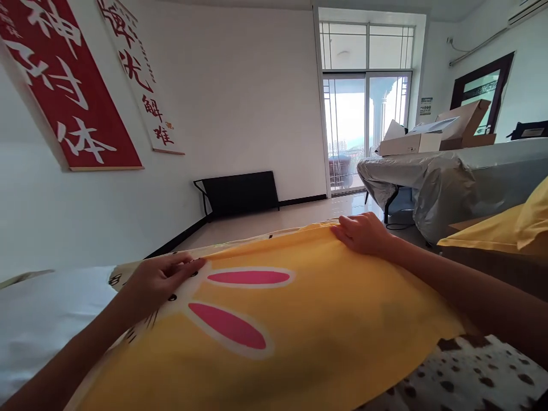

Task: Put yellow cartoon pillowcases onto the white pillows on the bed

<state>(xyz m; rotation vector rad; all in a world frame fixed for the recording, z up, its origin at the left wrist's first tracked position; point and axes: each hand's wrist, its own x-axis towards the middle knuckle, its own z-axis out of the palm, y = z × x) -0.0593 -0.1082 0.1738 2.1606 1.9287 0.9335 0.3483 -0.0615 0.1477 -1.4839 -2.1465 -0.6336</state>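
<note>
Yellow cloth (pixel 342 297), thin and smooth with soft wrinkles, spreads across the near surface, its rounded lower right side sagging over a spotted cloth. At the left end of that surface, white fabric (pixel 55 319) lies in shallow, satiny folds. Above it on the pale wall hangs a red scroll (pixel 89 123) with white brushed characters and a slim rod along its bottom; next comes a narrower white scroll (pixel 148 85) lettered in red.

The left hand (pixel 160 279) has thumb and fingers pinched together on the cloth's far edge, over a printed white rabbit face whose long, pink-centred ears point right. Past the far edge, a flat black panel (pixel 242 192) on thin legs stands near the wall, on glossy pale floor (pixel 299 211). The right hand (pixel 363 231) is clamped on the same far edge, fingers curled over the fabric.

Further right are framed glass doors (pixel 346 125), then the spotted cloth (pixel 471 365), white with dark brown blotches, at the surface's near right corner. Behind, a table (pixel 449 188) is draped in crinkled, translucent plastic. Toward its left end sits an open cardboard box (pixel 398 145) with what may be papers sticking out. A black bag (pixel 528 131) rests farther right, and yellow fabric (pixel 505 228) lies folded below the table's near edge.
</note>
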